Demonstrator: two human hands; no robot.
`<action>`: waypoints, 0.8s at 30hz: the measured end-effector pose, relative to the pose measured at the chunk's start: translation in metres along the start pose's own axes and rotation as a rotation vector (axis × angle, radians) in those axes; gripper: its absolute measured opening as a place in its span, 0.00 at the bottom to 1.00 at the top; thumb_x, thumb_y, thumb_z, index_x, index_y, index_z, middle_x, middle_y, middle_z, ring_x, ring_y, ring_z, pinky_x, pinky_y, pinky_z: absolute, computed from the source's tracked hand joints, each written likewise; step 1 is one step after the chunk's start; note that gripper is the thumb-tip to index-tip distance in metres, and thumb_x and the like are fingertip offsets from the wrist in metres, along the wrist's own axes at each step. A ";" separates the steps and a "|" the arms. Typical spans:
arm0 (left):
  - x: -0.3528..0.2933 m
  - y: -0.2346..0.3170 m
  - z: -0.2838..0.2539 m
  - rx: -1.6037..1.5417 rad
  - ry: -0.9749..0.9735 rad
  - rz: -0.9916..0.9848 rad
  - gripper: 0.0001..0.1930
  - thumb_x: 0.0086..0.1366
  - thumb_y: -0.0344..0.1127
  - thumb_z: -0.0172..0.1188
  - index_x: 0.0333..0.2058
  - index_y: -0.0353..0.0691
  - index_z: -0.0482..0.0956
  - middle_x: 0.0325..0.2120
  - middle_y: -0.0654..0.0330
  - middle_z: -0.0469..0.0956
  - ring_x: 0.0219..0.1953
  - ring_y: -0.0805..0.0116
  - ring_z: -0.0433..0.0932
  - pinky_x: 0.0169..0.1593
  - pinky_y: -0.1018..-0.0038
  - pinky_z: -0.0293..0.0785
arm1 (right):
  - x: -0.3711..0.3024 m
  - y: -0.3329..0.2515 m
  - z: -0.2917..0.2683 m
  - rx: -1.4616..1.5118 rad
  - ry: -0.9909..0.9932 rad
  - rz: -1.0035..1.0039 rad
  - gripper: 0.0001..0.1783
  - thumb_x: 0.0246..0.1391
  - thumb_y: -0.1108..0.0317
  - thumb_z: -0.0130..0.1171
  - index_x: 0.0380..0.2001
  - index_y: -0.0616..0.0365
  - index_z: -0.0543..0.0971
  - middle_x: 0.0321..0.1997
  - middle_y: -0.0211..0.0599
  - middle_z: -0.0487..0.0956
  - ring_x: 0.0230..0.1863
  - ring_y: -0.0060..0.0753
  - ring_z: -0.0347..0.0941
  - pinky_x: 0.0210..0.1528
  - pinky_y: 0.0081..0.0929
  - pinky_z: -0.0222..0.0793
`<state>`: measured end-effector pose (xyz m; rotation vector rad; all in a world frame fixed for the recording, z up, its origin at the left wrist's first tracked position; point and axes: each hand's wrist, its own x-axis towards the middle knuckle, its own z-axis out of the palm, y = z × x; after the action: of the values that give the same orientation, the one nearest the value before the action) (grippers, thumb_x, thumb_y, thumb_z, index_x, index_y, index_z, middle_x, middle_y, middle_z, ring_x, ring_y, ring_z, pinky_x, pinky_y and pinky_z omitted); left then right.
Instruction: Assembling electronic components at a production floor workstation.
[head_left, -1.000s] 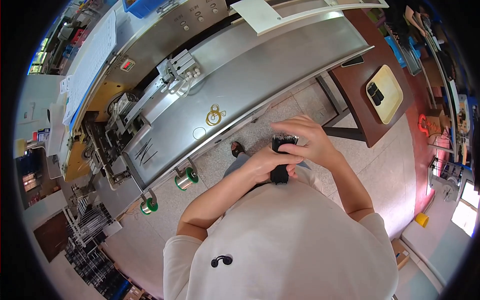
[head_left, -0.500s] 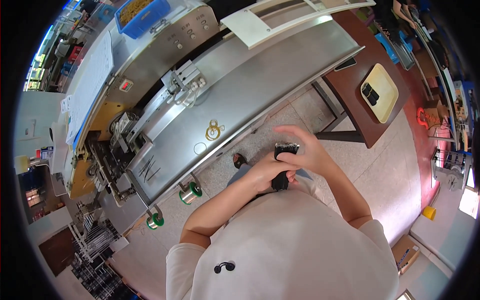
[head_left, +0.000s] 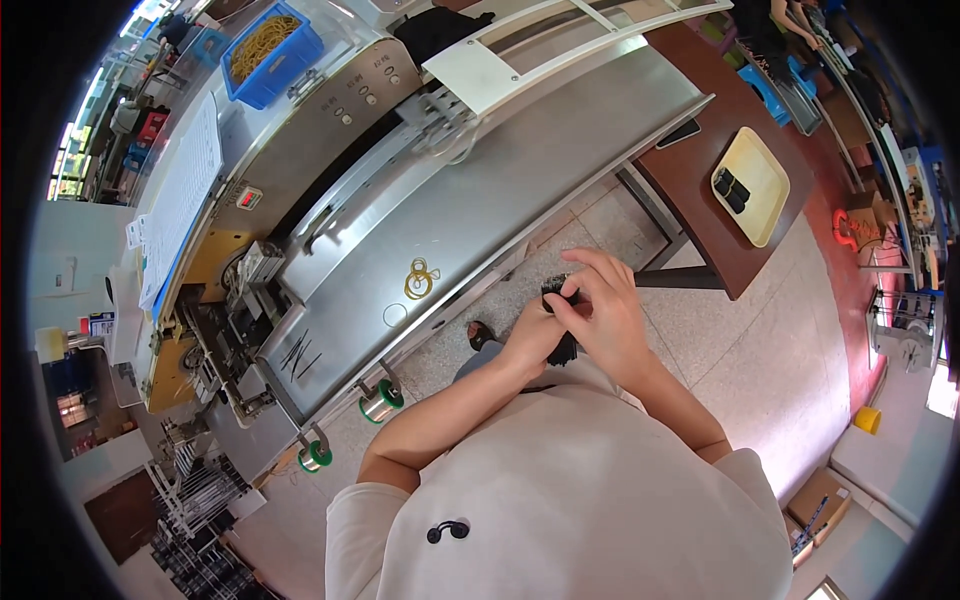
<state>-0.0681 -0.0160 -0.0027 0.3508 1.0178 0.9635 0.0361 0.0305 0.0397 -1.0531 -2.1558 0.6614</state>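
Observation:
In front of my belly I hold a bundle of black wires (head_left: 564, 348), with pale specks at its upper end. My left hand (head_left: 530, 338) is wrapped round the middle of it. My right hand (head_left: 608, 308) is at the upper end, its thumb and curled fingers closed about the bundle's top; the exact contact is partly hidden. On the machine's metal bed (head_left: 530, 160), left of my hands, lie a few yellow rubber bands (head_left: 420, 280) and a thin pale ring (head_left: 395, 315). Several loose black wires (head_left: 298, 357) lie at the bed's near left end.
A blue box of rubber bands (head_left: 268, 50) stands on the machine. Two wire spools (head_left: 381, 402) hang at the bed's front edge. On the right, a brown table (head_left: 695, 215) carries a cream tray (head_left: 770, 190) with black bundles (head_left: 731, 190). A sliding carriage (head_left: 437, 122) is on the rail.
My right hand's fingers have curled in over the bundle's top, from a wider spread. The machine's carriage has slid right and away along its rail. The view has shifted slightly.

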 end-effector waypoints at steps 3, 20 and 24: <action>0.001 0.001 0.002 0.003 0.037 0.009 0.10 0.57 0.32 0.52 0.36 0.34 0.71 0.32 0.62 0.72 0.33 0.75 0.72 0.35 0.79 0.69 | 0.002 -0.001 -0.004 0.022 -0.019 0.012 0.09 0.35 0.73 0.61 0.20 0.59 0.69 0.43 0.39 0.72 0.44 0.41 0.66 0.46 0.31 0.58; 0.005 0.019 0.014 -0.444 -0.335 -0.262 0.13 0.56 0.36 0.55 0.37 0.35 0.70 0.25 0.58 0.73 0.28 0.64 0.75 0.38 0.64 0.73 | 0.013 0.048 -0.084 1.313 -0.161 0.607 0.06 0.45 0.68 0.55 0.24 0.59 0.74 0.51 0.43 0.67 0.50 0.31 0.64 0.52 0.30 0.57; -0.002 0.035 0.029 -0.346 -0.389 -0.290 0.11 0.57 0.36 0.53 0.36 0.36 0.71 0.29 0.54 0.74 0.32 0.61 0.76 0.40 0.62 0.73 | 0.001 0.050 -0.072 1.037 -0.255 0.514 0.05 0.44 0.69 0.56 0.24 0.58 0.73 0.50 0.42 0.68 0.50 0.31 0.63 0.52 0.29 0.57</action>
<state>-0.0620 0.0070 0.0361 0.0907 0.5167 0.7522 0.1129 0.0705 0.0547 -0.9127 -1.3235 1.9507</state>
